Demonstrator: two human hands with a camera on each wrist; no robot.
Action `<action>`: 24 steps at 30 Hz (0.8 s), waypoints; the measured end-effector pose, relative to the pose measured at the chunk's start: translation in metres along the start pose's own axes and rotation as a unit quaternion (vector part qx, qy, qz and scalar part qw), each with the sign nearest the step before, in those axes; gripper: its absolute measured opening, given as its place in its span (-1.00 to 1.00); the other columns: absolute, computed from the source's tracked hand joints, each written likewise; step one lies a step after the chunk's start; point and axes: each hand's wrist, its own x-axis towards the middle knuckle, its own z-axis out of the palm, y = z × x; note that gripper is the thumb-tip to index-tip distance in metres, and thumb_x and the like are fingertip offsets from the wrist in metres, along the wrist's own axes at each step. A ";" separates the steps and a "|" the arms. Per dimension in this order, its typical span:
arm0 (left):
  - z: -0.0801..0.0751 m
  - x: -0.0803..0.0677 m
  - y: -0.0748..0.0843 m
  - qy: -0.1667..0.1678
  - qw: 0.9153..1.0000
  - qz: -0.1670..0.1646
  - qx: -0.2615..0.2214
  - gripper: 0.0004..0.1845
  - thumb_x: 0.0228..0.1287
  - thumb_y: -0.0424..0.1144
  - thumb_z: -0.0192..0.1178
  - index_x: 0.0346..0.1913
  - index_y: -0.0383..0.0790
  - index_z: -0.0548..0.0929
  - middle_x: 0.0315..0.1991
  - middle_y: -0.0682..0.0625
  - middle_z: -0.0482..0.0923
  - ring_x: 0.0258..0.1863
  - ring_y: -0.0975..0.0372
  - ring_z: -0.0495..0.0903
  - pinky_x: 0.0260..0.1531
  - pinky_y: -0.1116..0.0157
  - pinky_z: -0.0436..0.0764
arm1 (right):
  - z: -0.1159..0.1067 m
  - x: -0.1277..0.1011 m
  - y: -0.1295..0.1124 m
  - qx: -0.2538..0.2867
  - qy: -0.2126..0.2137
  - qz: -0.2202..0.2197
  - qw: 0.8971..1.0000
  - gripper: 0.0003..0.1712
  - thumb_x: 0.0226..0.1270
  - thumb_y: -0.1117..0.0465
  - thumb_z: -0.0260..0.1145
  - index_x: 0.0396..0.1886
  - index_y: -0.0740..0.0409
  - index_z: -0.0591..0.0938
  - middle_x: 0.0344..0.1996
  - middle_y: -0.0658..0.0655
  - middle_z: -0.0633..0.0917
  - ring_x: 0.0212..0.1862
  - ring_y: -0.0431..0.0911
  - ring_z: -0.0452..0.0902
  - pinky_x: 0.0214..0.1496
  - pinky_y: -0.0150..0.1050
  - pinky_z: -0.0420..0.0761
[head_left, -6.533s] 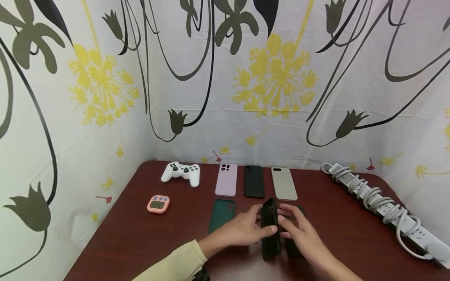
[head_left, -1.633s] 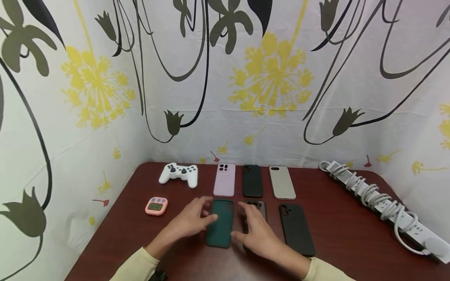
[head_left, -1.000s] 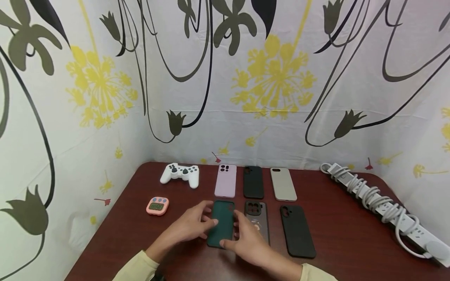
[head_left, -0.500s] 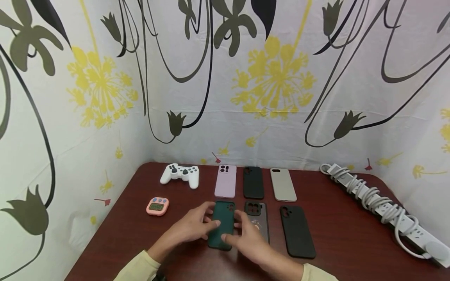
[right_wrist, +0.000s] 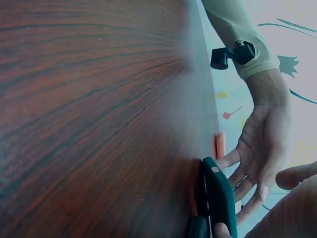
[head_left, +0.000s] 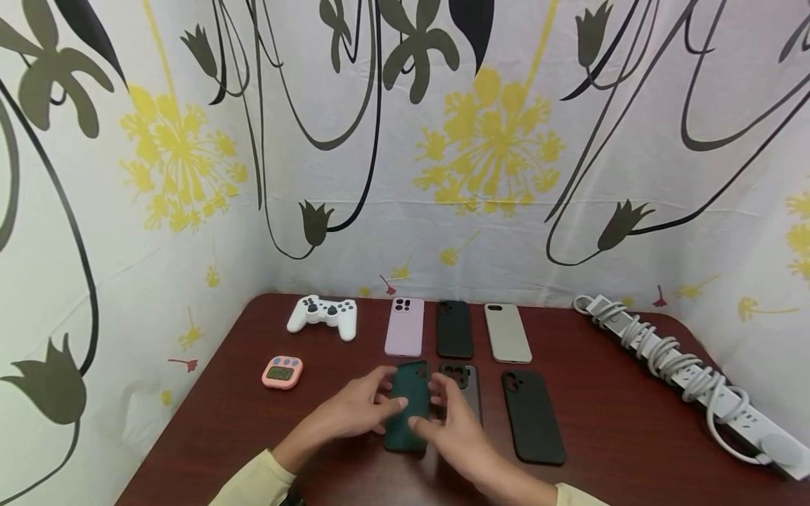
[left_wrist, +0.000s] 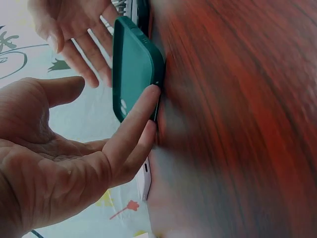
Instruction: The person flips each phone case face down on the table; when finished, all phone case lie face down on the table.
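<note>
A dark green phone case (head_left: 408, 411) lies in the near row on the table and is tipped slightly up off the wood. My left hand (head_left: 357, 411) is at its left side. In the left wrist view two fairly straight left fingertips (left_wrist: 151, 96) press on the edge of the green case (left_wrist: 133, 69), and the thumb stays clear. My right hand (head_left: 451, 429) is at the case's right side. Its straight, spread fingers (left_wrist: 91, 54) reach behind the far edge. One right fingertip (right_wrist: 219, 230) touches the green case (right_wrist: 220, 198).
A dark case with a large camera cutout (head_left: 465, 390) and a black case (head_left: 533, 418) lie to the right. Behind them are pink (head_left: 405, 327), black (head_left: 454, 329) and beige (head_left: 508, 333) cases. A white gamepad (head_left: 323, 315) and pink timer (head_left: 281, 372) are at the left, a power strip (head_left: 683, 372) at the right.
Both hands have closed in on the green case from its two sides. The case has shifted a little to the right and tipped up off the table.
</note>
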 end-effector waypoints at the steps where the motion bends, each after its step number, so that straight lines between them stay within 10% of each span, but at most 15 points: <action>1: 0.001 0.001 0.000 -0.001 1.000 0.002 0.001 -0.22 0.52 0.00 0.29 0.61 -0.23 0.25 0.39 -0.33 0.48 0.13 0.02 0.70 -0.27 0.10 0.82 | -0.001 0.000 0.000 0.004 0.004 0.001 1.000 -0.02 0.42 0.16 0.46 0.64 0.29 0.13 0.53 0.40 0.35 0.49 0.32 0.35 0.34 0.24 0.59; 12: 0.014 0.010 0.007 -0.014 1.000 0.009 0.002 -0.21 0.53 0.03 0.27 0.61 -0.27 0.25 0.36 -0.33 0.52 0.01 0.05 0.75 -0.29 0.09 0.82 | -0.006 -0.002 -0.005 0.042 0.050 0.003 0.998 -0.24 0.57 0.17 0.30 0.61 0.19 0.20 0.49 0.29 0.43 0.47 0.20 0.41 0.48 0.40 0.30; 24: 0.022 0.010 0.014 0.003 1.000 -0.003 -0.010 -0.23 0.46 0.19 0.31 0.52 -0.17 0.39 0.30 -0.20 0.62 -0.04 0.14 0.76 -0.34 0.10 0.81 | 0.000 0.000 -0.006 0.120 0.047 -0.024 0.991 -0.43 0.74 0.16 0.00 0.59 0.23 0.19 0.47 0.37 0.36 0.45 0.17 0.43 0.33 0.02 0.66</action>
